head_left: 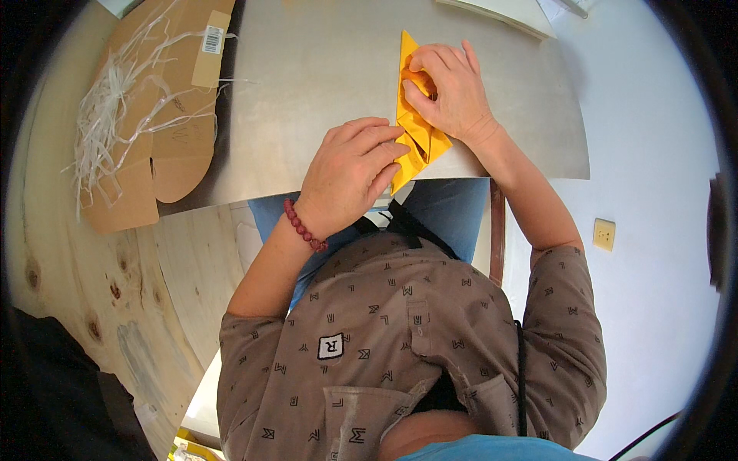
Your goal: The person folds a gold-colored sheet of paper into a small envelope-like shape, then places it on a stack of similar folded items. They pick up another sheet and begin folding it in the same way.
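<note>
A piece of yellow folded paper (416,127) lies near the front edge of the metal table, its pointed ends toward the far side and toward me. Narrow openings show between its folds. My left hand (350,173) grips the near left edge, with the fingertips on the paper and the thumb close to its lower point. Farther up, my right hand (455,92) pinches the far part between thumb and curled fingers. The right fingertips are partly hidden in the folds.
Brown cardboard (181,138) lies at the table's left, with a tangle of thin white strips (111,96) on it. A pale flat panel (511,11) is at the far right edge of the metal table (300,84). A wall socket (604,234) sits at right.
</note>
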`<state>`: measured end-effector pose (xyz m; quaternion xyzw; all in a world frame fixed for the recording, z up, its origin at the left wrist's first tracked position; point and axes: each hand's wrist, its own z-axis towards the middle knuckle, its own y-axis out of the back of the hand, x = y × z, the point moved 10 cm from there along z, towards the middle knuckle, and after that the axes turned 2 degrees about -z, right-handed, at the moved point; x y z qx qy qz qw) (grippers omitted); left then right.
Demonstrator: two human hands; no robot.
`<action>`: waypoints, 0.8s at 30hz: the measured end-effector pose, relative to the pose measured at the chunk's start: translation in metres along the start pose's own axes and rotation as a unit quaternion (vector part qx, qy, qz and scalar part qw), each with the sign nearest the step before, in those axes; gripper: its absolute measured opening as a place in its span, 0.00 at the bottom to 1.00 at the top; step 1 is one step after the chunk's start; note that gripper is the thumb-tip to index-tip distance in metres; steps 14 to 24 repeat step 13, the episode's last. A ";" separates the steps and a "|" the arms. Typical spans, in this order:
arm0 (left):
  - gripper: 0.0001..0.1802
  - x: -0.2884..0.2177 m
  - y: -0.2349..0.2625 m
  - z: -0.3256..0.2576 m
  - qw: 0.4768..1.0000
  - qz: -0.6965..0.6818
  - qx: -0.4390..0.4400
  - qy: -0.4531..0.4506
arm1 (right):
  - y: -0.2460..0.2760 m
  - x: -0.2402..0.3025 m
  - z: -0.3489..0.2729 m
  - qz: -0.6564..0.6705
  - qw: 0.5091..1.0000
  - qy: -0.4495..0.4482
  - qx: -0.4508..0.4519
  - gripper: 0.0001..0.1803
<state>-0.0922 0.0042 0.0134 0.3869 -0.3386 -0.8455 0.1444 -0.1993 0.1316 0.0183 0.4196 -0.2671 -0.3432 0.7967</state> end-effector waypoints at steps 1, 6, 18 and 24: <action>0.15 0.000 0.000 0.000 1.000 -0.004 0.000 0.001 | -0.001 0.000 0.000 0.000 1.000 -0.002 0.002 0.13; 0.13 0.001 0.000 0.000 1.000 -0.015 -0.004 0.010 | -0.002 -0.002 0.000 0.002 1.000 -0.001 0.004 0.13; 0.13 0.001 -0.001 -0.001 1.000 -0.016 -0.001 0.009 | -0.005 -0.004 -0.001 -0.010 1.000 0.001 0.022 0.14; 0.13 0.001 -0.001 -0.001 1.000 -0.016 -0.001 0.009 | -0.005 -0.004 -0.001 -0.010 1.000 0.001 0.022 0.14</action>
